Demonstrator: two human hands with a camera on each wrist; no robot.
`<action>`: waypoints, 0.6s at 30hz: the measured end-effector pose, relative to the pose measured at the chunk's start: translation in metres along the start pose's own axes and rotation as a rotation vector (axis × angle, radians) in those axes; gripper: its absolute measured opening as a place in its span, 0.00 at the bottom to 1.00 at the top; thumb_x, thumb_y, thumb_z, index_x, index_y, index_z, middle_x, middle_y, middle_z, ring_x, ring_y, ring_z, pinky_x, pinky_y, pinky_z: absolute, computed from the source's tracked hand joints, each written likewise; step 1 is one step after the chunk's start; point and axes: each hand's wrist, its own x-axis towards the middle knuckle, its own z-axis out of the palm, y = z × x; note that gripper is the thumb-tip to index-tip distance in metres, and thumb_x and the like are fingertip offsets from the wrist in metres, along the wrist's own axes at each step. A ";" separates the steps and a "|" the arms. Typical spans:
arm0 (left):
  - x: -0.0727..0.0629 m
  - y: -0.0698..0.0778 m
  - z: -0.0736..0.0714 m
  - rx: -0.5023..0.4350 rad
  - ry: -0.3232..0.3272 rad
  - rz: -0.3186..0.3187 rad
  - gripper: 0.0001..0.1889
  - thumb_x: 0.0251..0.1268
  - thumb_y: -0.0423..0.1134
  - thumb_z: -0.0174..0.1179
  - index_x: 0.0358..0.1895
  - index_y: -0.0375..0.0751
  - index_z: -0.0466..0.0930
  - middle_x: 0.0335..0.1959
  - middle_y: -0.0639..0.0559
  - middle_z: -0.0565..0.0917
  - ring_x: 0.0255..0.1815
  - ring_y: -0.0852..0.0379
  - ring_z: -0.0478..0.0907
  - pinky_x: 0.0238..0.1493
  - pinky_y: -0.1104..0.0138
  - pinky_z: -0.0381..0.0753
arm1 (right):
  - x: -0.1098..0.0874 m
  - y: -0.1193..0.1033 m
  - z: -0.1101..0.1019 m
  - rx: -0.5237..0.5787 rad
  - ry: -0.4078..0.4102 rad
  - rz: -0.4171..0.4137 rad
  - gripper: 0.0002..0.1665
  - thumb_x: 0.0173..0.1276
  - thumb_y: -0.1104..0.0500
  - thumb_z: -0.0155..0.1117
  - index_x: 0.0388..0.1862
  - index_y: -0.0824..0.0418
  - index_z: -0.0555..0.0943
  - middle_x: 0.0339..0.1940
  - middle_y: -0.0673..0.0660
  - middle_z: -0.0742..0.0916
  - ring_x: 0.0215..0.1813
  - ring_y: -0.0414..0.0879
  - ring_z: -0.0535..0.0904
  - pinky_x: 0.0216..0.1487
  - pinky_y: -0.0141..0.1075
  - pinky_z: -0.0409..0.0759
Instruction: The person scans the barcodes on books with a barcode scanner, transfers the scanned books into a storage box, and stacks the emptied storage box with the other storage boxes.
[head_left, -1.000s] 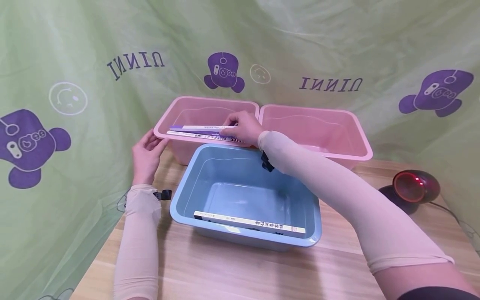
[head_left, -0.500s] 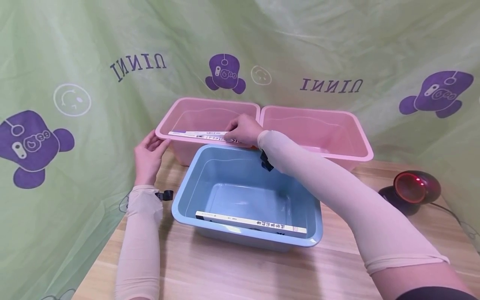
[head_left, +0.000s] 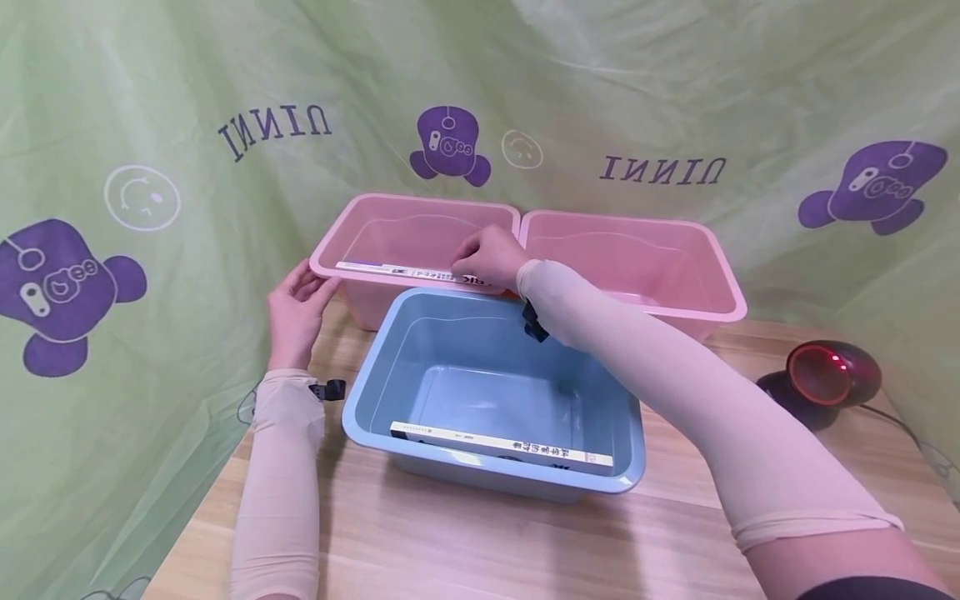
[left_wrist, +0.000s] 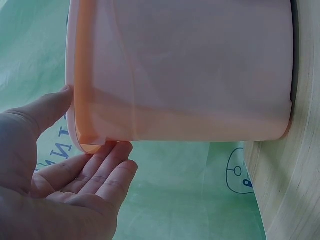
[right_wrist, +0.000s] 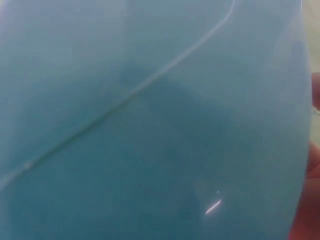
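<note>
At the left pink bin [head_left: 431, 221], my left hand [head_left: 296, 317] holds the front left corner of the rim. The left wrist view shows its thumb on the rim and its fingers [left_wrist: 120, 152] under it. White book edges with dark print [head_left: 412, 272] lie along the inside of that bin's front wall. My right hand [head_left: 491, 258] reaches over the blue bin [head_left: 365, 375] and pinches a book there near its right end; its fingertips are partly hidden. In the right wrist view the blue bin's wall [right_wrist: 150, 140] covers most of that hand.
A second pink bin [head_left: 626, 237] adjoins the first on the right. Inside the blue bin's near wall stands a white-spined book [head_left: 502, 446]. A black device with a red-lit face [head_left: 832, 372] stands on the wooden table [head_left: 465, 542] at right. Behind hangs a green curtain [head_left: 570, 100].
The purple and white book in my right hand has gone down into the left pink bin, against the books at its front wall. My left hand has stayed at the corner.
</note>
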 end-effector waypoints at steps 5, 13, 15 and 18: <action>-0.003 0.001 0.002 -0.025 0.003 -0.009 0.39 0.75 0.38 0.76 0.86 0.43 0.70 0.79 0.37 0.81 0.69 0.57 0.83 0.65 0.79 0.86 | -0.010 0.001 -0.016 0.191 0.043 0.027 0.18 0.79 0.60 0.74 0.63 0.64 0.91 0.61 0.61 0.93 0.63 0.58 0.89 0.71 0.44 0.90; 0.000 0.001 0.000 -0.027 -0.001 0.006 0.39 0.76 0.38 0.75 0.86 0.43 0.70 0.79 0.37 0.81 0.68 0.59 0.83 0.64 0.80 0.85 | -0.048 -0.008 -0.050 0.200 -0.011 -0.007 0.19 0.77 0.59 0.76 0.64 0.62 0.91 0.65 0.60 0.92 0.60 0.55 0.92 0.74 0.45 0.89; 0.000 0.001 0.000 -0.032 0.001 0.008 0.38 0.76 0.37 0.75 0.85 0.43 0.71 0.79 0.36 0.81 0.67 0.59 0.83 0.63 0.81 0.86 | -0.061 -0.008 -0.056 0.205 -0.011 -0.024 0.19 0.76 0.59 0.77 0.63 0.62 0.92 0.64 0.58 0.91 0.58 0.53 0.93 0.73 0.45 0.89; -0.001 0.000 -0.001 -0.033 0.000 0.007 0.38 0.76 0.37 0.75 0.85 0.42 0.71 0.79 0.36 0.81 0.67 0.59 0.83 0.61 0.82 0.86 | -0.082 -0.006 -0.063 0.203 0.002 -0.047 0.18 0.75 0.58 0.79 0.61 0.59 0.93 0.60 0.56 0.91 0.58 0.50 0.92 0.71 0.45 0.90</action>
